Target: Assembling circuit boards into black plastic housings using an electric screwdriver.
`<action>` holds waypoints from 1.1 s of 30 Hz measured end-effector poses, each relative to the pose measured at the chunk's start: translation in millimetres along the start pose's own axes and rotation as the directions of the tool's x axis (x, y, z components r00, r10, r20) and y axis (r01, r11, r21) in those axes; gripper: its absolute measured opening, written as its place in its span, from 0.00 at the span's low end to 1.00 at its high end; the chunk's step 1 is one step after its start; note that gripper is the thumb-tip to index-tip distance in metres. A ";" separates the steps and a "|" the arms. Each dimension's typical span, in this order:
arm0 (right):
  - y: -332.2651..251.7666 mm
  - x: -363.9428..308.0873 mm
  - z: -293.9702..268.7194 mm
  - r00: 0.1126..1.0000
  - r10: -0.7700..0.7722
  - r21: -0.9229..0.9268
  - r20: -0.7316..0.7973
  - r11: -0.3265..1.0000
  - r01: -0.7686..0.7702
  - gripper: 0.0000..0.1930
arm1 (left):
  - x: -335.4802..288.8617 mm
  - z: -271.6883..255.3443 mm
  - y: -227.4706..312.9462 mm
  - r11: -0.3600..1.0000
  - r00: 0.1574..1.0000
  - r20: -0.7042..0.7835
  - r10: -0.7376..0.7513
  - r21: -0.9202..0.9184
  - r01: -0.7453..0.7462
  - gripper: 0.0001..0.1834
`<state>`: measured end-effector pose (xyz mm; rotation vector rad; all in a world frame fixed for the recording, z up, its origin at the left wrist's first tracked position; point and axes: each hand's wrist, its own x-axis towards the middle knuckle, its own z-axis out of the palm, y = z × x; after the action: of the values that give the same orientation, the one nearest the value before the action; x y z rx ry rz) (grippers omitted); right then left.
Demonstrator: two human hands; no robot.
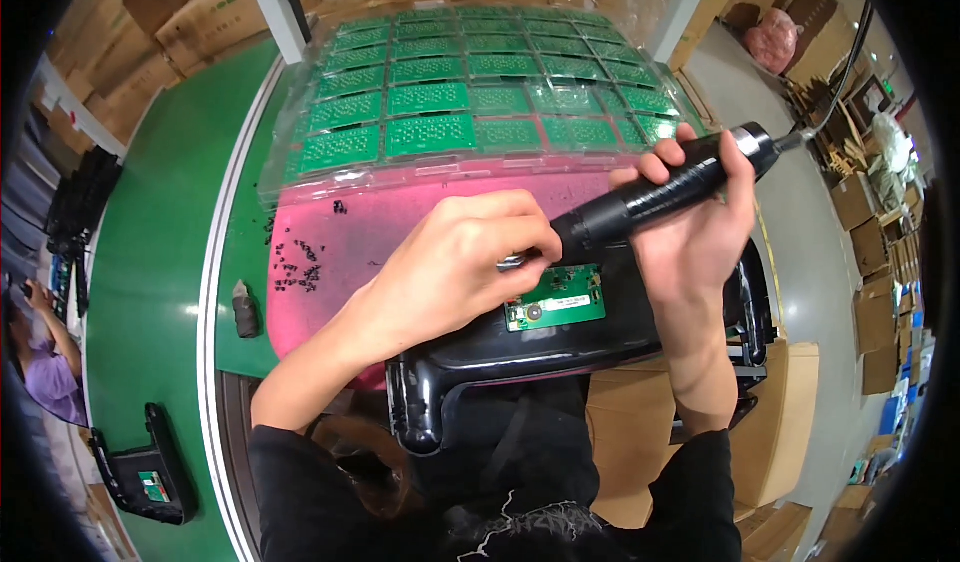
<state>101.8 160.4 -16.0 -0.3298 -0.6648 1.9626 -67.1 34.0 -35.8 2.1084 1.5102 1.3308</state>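
My right hand (pixel 695 227) is wrapped round a black corded electric screwdriver (pixel 650 197), held at a slant with its nose toward the lower left. At that nose, the fingers of my left hand (pixel 465 262) are closed in a pinch round the metal screwdriver bit (pixel 512 261); whether a screw is there too is hidden. Below both hands a small green circuit board (pixel 575 312) with a white label and a round component lies in a glossy black plastic housing (pixel 480 354). My left hand partly covers the board's left edge.
Small black screws (pixel 300 272) lie scattered on the pink mat (pixel 350 217). Behind it, stacked clear trays (pixel 400 172) hold several green boards. A dark wrapped object (pixel 244 312) stands at left. Another black housing (pixel 150 472) lies lower left, near a person in purple (pixel 55 377). Cardboard boxes (pixel 780 432) stand at right.
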 end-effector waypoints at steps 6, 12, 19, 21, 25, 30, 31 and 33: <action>-10.6 -27.3 0.4 0.979 -0.155 0.071 0.135 0.987 0.147 0.29 | -8.2 6.3 -19.8 0.919 0.998 0.035 -0.056 -0.389 0.065 0.08; -6.6 -39.7 5.1 0.869 -0.317 0.018 0.381 0.942 0.336 0.29 | -21.7 7.4 -33.7 0.969 0.995 0.070 -0.073 -0.231 0.087 0.07; 0.1 -42.1 6.2 0.879 -0.277 -0.051 0.389 0.946 0.321 0.29 | -27.1 13.9 -30.9 0.997 0.994 0.092 0.054 -0.063 -0.048 0.10; 1.1 -42.4 6.8 0.859 -0.276 -0.053 0.431 0.943 0.330 0.25 | -27.6 15.1 -29.8 0.993 0.991 0.067 0.119 0.013 -0.120 0.10; 1.3 -43.2 4.6 0.858 -0.271 -0.086 0.437 0.937 0.339 0.26 | -29.1 18.6 -28.8 0.983 0.990 0.058 0.129 0.122 -0.135 0.12; 5.0 -43.9 4.4 0.869 -0.281 -0.126 0.406 0.925 0.358 0.29 | -26.3 19.5 -24.0 0.973 0.988 0.045 0.151 0.168 -0.156 0.14; 6.1 -43.5 3.7 0.876 -0.273 -0.125 0.398 0.930 0.347 0.29 | -25.4 19.0 -23.1 0.952 0.977 0.021 0.210 0.225 -0.209 0.15; 5.2 -42.2 0.2 0.877 -0.249 -0.131 0.412 0.936 0.327 0.29 | -25.5 20.2 -23.9 0.914 0.958 0.001 0.288 0.296 -0.276 0.16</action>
<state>117.6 121.2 -21.1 0.0505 -1.1060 1.6852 -68.3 29.3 -75.9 2.5846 1.5473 1.3141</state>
